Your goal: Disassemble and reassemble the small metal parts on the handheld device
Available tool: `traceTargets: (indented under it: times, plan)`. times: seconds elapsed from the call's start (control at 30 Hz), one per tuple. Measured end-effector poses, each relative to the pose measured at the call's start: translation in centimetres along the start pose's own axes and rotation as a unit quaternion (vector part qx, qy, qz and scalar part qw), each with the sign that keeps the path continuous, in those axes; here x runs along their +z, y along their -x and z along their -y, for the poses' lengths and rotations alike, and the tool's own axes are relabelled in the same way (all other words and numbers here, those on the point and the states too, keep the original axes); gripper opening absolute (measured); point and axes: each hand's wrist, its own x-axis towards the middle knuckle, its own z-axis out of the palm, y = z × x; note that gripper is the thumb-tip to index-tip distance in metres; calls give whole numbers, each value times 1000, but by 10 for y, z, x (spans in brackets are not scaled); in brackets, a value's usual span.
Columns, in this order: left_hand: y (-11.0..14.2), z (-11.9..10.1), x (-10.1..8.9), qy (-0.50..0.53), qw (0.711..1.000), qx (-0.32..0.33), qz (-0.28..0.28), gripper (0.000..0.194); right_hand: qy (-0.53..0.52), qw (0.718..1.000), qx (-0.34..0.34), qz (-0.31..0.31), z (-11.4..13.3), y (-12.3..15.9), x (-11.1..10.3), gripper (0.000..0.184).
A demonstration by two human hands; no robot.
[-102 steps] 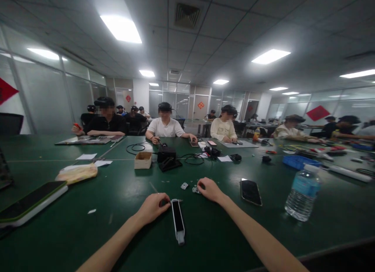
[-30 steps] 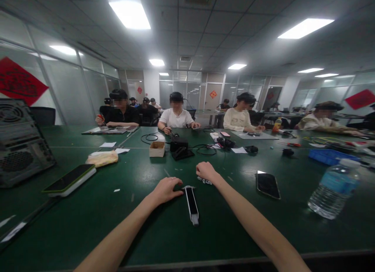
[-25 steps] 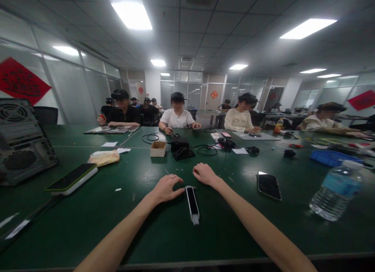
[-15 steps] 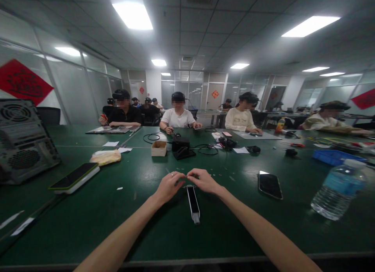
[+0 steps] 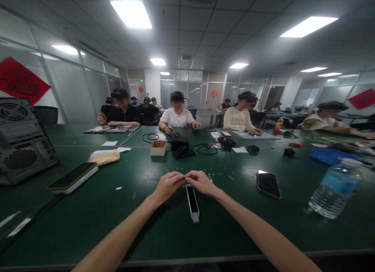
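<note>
Left hand [image 5: 167,187] and right hand [image 5: 202,184] met above the black device [image 5: 192,203].

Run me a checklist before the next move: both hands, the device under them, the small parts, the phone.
1. Left hand and right hand in view, fingertips together: ok.
2. Anything pinched between the fingers: cannot tell, they hide it.
3. Slim black-and-white device lying on the green table, below the hands: ok.
4. Fingers in contact with the device: cannot tell.
5. Small parts identified: not ok, too small to tell.
6. Phone lying apart from the right hand: ok.
</note>
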Motion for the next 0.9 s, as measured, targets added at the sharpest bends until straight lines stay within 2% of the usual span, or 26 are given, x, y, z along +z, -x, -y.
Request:
traceTargets:
  times: [0.1, 0.2, 0.33, 0.47, 0.7, 0.9]
  plan:
    - [1, 1, 1, -7, 1000, -14, 18, 16, 25, 1000, -2, -3, 1, 0, -2, 19]
    - [1, 3, -1, -27, 997, -36, 59, 16, 88, 996, -22, -8, -1, 0, -10, 15]
    - [-1, 6, -7, -40, 985, -65, 158, 16, 168, 984, -60, 9, -9, 9, -25, 11]
    - [-3, 8, -14, -31, 966, -91, 240, 17, 256, 962, -67, 63, -10, 22, -37, 12]
    - [-7, 6, -15, -12, 951, -112, 287, 22, 358, 924, -74, 111, -7, 25, -40, 16]
    - [-10, 2, -18, -1, 942, -138, 306, 25, 375, 915, -77, 129, -11, 23, -37, 16]
